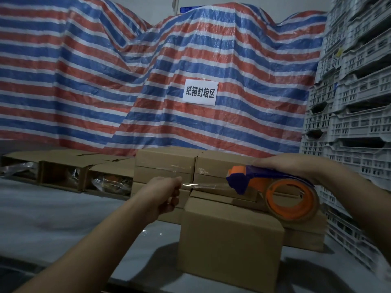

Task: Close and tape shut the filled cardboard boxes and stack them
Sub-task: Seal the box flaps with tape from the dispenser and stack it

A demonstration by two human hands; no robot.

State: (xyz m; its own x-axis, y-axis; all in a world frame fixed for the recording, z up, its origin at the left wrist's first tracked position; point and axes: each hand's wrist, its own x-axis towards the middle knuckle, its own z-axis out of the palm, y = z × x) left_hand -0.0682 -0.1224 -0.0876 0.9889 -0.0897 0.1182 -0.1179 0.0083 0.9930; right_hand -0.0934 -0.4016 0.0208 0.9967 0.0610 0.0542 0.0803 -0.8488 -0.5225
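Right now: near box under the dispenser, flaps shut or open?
Shut: the near box shows a flat top; tape strip is held above it, not stuck down.

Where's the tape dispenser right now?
Right of centre in the head view, the tape dispenser is held in the right hand above the nearest cardboard box.

A red, white and blue striped tarp (148, 70) hangs behind, bearing a white paper sign (200, 92). Stacked white plastic crates (355, 102) stand at right.
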